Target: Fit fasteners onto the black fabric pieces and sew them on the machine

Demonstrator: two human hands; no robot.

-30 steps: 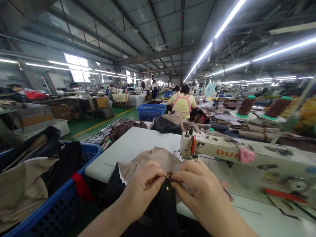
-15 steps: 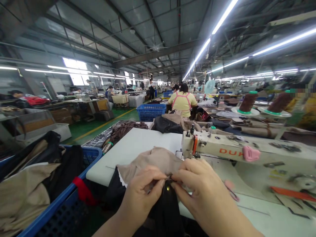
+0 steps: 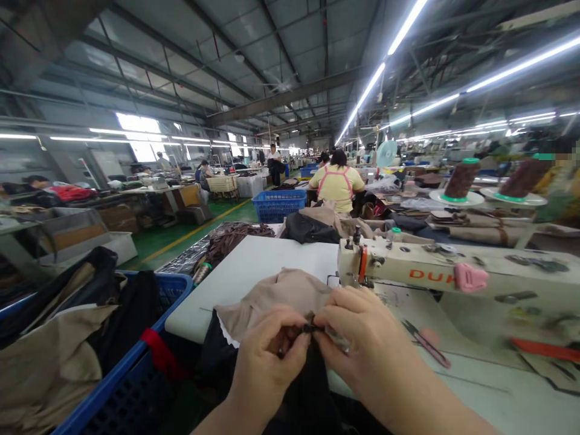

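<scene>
My left hand (image 3: 269,347) and my right hand (image 3: 362,338) meet in front of me, fingertips close together. Both pinch a small dark brown edge of fabric (image 3: 309,326) between thumb and fingers; its exact shape is mostly covered. Below them hangs the black cloth (image 3: 306,393) of the garment. Its beige fabric (image 3: 283,287) lies spread on the white sewing table (image 3: 254,257) just beyond my fingers. To the right of my right hand stands a sewing machine (image 3: 408,263), and thread snips (image 3: 428,345) rest on the tabletop by its base.
At left a blue basket (image 3: 174,293) holds black and beige garment pieces, with a red strip (image 3: 158,353) over its rim. Brown thread cones (image 3: 460,181) stand behind the machine. A person in yellow (image 3: 336,184) sits ahead, near another blue basket (image 3: 278,204).
My fingers have shifted their pinch and turned the dark edge; the shiny yellowish spot below it is now out of sight. The thread snips are more fully in view beside my right hand.
</scene>
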